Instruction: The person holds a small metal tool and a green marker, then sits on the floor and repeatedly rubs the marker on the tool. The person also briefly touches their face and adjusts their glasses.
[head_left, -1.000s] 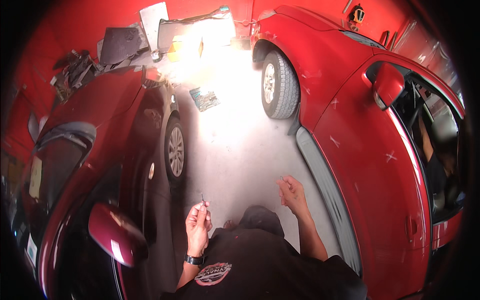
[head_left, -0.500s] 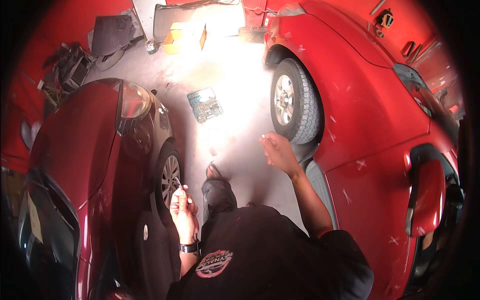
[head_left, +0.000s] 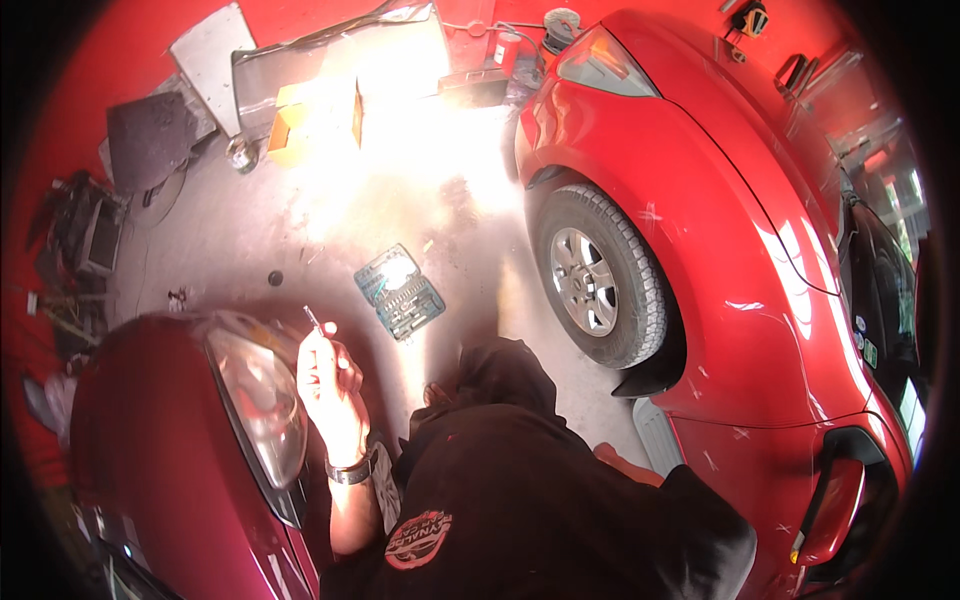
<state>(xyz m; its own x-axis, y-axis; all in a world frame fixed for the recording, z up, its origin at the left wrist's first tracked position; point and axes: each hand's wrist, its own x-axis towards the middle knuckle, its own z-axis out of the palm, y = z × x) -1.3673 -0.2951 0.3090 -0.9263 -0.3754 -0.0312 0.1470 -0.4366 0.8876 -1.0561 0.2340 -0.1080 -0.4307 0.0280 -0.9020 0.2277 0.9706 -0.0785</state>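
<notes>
My left hand, with a dark band on its wrist, is raised beside the headlight of the dark maroon car. Its fingers are closed on a short thin metal rod that sticks up past the fingertips; its exact kind is too small to tell. Of my right arm only a strip of skin shows beside my dark shirt, and the right hand is hidden. On the floor ahead lies an opened teal tool case with several sockets and bits in it.
To the right stands a red car with its front wheel turned outward. Further ahead are an orange-yellow box, a metal can and panels leaning by the red wall. A small dark round thing lies on the floor.
I have moved forward, and the tool case appears nearer. My left hand has risen with the metal rod still in it. The right hand has dropped out of sight.
</notes>
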